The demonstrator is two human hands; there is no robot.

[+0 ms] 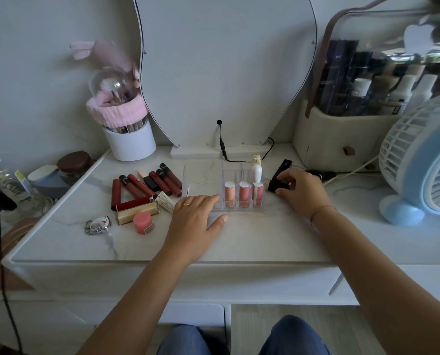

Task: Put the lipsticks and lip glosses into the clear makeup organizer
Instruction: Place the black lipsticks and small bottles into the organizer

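Observation:
The clear makeup organizer (203,172) stands mid-table with three pink lip glosses (244,193) upright in its front slots and a white tube (256,172) behind them. My left hand (196,213) rests flat on the table, fingertips against the organizer's front left corner, holding nothing. My right hand (301,190) grips a black lipstick (277,181) lying just right of the organizer. Left of the organizer lie several dark red lip glosses (147,185), a gold lipstick case (137,212) and a pink jar (143,222).
A white brush cup (130,143) with a pink headband stands at the back left. A mirror base and black cable (222,147) are behind the organizer. A blue fan (423,165) and a cosmetics case (347,134) fill the right. A keyring (98,224) lies front left.

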